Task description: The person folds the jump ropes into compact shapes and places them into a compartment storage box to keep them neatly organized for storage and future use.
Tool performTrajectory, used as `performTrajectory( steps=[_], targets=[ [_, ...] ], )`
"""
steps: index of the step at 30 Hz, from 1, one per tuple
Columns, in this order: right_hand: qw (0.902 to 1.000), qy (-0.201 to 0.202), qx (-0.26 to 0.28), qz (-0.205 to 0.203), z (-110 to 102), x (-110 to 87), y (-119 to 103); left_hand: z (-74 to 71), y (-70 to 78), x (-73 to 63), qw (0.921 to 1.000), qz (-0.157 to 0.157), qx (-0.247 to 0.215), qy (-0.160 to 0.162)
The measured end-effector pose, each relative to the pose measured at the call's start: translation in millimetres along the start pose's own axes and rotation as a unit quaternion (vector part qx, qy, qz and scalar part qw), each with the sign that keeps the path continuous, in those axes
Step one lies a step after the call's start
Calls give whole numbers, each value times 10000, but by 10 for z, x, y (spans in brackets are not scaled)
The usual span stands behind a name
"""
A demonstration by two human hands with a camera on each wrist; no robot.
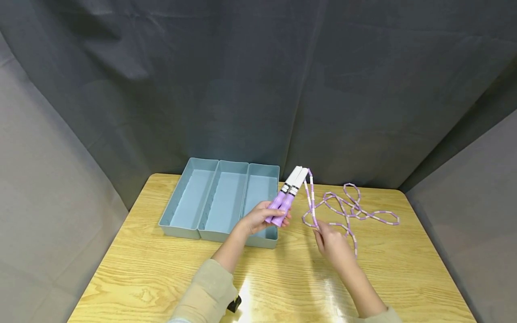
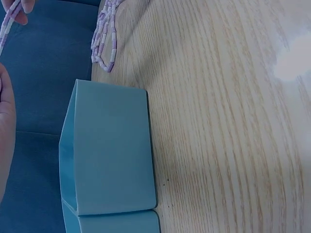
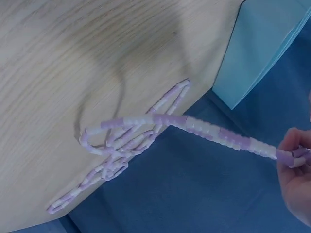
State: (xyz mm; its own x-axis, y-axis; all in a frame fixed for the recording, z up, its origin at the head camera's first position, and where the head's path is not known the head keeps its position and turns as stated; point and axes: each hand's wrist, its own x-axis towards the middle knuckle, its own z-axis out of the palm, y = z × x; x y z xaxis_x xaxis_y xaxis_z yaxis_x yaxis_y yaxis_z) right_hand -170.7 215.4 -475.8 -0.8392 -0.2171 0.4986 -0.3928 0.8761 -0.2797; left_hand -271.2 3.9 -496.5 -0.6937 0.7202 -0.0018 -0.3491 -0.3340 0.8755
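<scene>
The two purple-and-white handles (image 1: 286, 207) of a beaded jump rope lie side by side in my left hand (image 1: 256, 218), fingers and thumb around their purple ends. Their white tips point up and away. My right hand (image 1: 334, 246) pinches the doubled purple-and-white cord (image 1: 313, 208) below the handle tips. In the right wrist view, the cord (image 3: 209, 128) runs from the fingers of that hand (image 3: 296, 182) down to loose loops on the table. The left wrist view shows only the edge of my left hand (image 2: 6, 131); the handles there are mostly hidden.
Three blue-grey bins stand side by side: a left bin (image 1: 179, 232), a middle bin (image 1: 212, 235) and a right bin (image 1: 260, 242) under my left hand. A small black object (image 1: 234, 305) shows beside my left sleeve. Dark curtains (image 1: 242, 89) hang behind the wooden table (image 1: 137, 278).
</scene>
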Motion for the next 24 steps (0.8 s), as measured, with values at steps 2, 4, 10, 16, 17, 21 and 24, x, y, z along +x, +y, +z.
performTrajectory(
  steps=[2, 4, 10, 16, 17, 21, 24],
  targets=[
    [10000, -34, -26, -3, -17, -7, -21, -4, -5, 1, 10000, -8, -3, 28],
    [10000, -69, -10, -10, -27, -16, -40, -7, -9, 4, 10000, -8, 8, 81],
    [9998, -84, 159, -55, -28, -53, -80, -5, -18, 8, 9995, 56, 3, 321],
    [9988, 243, -46, -419, -63, -72, -97, -4, -28, 5, 9985, 78, 0, 547],
    [9984, 265, -101, -482, -80, -68, -102, -4, -31, 5, 9983, 72, 14, 571],
    [9963, 236, -284, -776, -158, -27, -124, -10, -40, 0, 9980, 25, 131, 625],
    [9955, -13, -307, -891, -232, 13, -155, -12, -43, -7, 9977, -15, 237, 630]
  ],
)
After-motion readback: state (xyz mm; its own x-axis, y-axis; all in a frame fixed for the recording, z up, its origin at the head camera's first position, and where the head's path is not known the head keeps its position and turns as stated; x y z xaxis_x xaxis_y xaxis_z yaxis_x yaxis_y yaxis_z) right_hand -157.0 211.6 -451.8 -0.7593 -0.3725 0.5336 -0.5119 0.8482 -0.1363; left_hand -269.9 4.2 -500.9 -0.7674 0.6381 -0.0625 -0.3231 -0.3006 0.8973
